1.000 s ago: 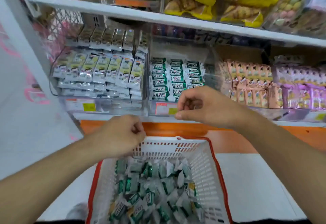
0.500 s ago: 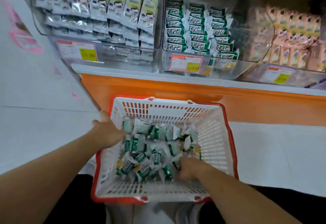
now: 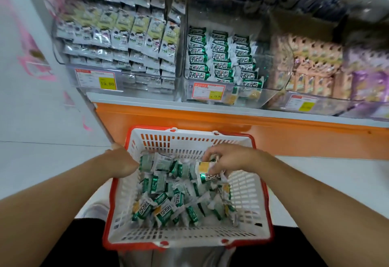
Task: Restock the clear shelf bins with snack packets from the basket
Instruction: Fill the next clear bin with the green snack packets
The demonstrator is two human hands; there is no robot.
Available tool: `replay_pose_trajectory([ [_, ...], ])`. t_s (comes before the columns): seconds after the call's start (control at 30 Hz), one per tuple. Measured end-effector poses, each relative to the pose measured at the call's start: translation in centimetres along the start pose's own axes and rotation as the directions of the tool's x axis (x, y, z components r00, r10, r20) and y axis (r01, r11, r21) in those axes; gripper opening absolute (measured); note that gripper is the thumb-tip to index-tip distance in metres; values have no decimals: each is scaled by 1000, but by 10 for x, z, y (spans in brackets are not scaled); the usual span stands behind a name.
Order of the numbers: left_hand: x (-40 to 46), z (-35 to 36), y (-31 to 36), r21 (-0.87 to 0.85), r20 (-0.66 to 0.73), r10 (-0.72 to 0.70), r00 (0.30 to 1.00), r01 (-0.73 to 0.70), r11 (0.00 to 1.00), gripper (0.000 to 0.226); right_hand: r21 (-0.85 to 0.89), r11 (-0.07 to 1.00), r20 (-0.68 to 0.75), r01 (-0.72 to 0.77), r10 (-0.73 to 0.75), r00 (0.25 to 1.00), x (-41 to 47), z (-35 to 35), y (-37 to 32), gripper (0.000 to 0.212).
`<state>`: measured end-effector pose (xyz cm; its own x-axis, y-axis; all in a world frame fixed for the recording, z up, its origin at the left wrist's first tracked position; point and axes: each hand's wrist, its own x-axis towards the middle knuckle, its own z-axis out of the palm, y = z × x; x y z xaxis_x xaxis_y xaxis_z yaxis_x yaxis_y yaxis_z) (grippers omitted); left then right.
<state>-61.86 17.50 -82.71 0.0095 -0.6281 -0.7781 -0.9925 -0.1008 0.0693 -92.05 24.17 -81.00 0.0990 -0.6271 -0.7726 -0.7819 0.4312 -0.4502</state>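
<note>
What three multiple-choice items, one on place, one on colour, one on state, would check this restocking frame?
1. Where is the left hand?
A. on the basket's left rim
B. inside a shelf bin
C. on the floor

2. What colour is the basket rim?
A. blue
B. red
C. black

3. What is the right hand doing?
A. hanging idle
B. pressing a price tag
C. gripping a green packet

Answers: 1 A, it sits at the rim's left edge; 2 B, red trim frames the white lattice; 3 C, fingers curl round a packet above the pile.
</note>
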Motion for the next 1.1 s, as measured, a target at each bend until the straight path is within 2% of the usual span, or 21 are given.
replay_pose_trajectory([
  [0.07, -23, -19, 7, 272, -39, 167, 985, -150, 951, 44, -18, 997, -76, 79, -80, 994, -33, -25, -23, 30],
  [0.13, -47, -35, 18, 344, -37, 307, 951, -276, 898, 30, -1, 988, -131, 156, -155, 979, -66, -45, -37, 27],
  [0.17, -60, -41, 26, 315, -32, 391, 920, -362, 877, 23, 11, 980, -147, 199, -195, 970, -82, -53, -43, 27],
  [0.23, -83, -51, 46, 46, -67, 554, 830, -552, 833, 19, 51, 967, -165, 250, -239, 957, -110, -65, -50, 34],
  [0.3, -113, -57, 67, -284, -178, 634, 753, -656, 699, 23, 72, 963, -236, 258, -235, 943, -130, -72, -54, 40],
  [0.33, -126, -61, 76, -363, -229, 664, 712, -695, 621, 27, 61, 960, -283, 272, -244, 927, -137, -74, -57, 39],
  [0.4, -144, -66, 95, -369, -281, 725, 629, -768, 524, 35, 46, 940, -357, 339, -301, 884, -143, -77, -63, 34],
  [0.47, -154, -73, 111, -298, -307, 759, 574, -816, 496, 36, 15, 916, -429, 401, -356, 830, -144, -81, -68, 29],
  [0.53, -158, -85, 126, -271, -370, 735, 568, -823, 500, 30, 5, 898, -504, 441, -378, 776, -143, -90, -68, 32],
  [0.57, -156, -90, 133, -317, -409, 704, 580, -814, 487, 26, 36, 882, -530, 470, -382, 757, -143, -94, -66, 37],
  [0.63, -153, -99, 146, -446, -469, 649, 599, -795, 411, 23, 72, 862, -566, 503, -380, 732, -143, -104, -58, 48],
  [0.73, -151, -111, 165, -591, -458, 627, 630, -743, 315, 29, 56, 868, -653, 494, -343, 675, -141, -119, -46, 45],
  [0.8, -151, -119, 180, -558, -432, 656, 619, -755, 345, 28, 52, 863, -706, 503, -325, 629, -138, -131, -40, 41],
  [0.9, -138, -138, 205, -248, -472, 706, 528, -848, 468, 20, -11, 867, -739, 498, -343, 580, -130, -149, -32, 38],
  [0.97, -125, -151, 223, -116, -473, 728, 495, -855, 506, 19, -45, 876, -744, 481, -351, 569, -123, -158, -25, 38],
  [1.03, -113, -161, 240, -79, -455, 738, 499, -848, 525, 18, -63, 887, -758, 458, -341, 556, -118, -166, -18, 41],
  [1.1, -100, -167, 254, -67, -429, 738, 521, -833, 549, 13, -86, 897, -820, 433, -310, 481, -114, -174, -7, 43],
])
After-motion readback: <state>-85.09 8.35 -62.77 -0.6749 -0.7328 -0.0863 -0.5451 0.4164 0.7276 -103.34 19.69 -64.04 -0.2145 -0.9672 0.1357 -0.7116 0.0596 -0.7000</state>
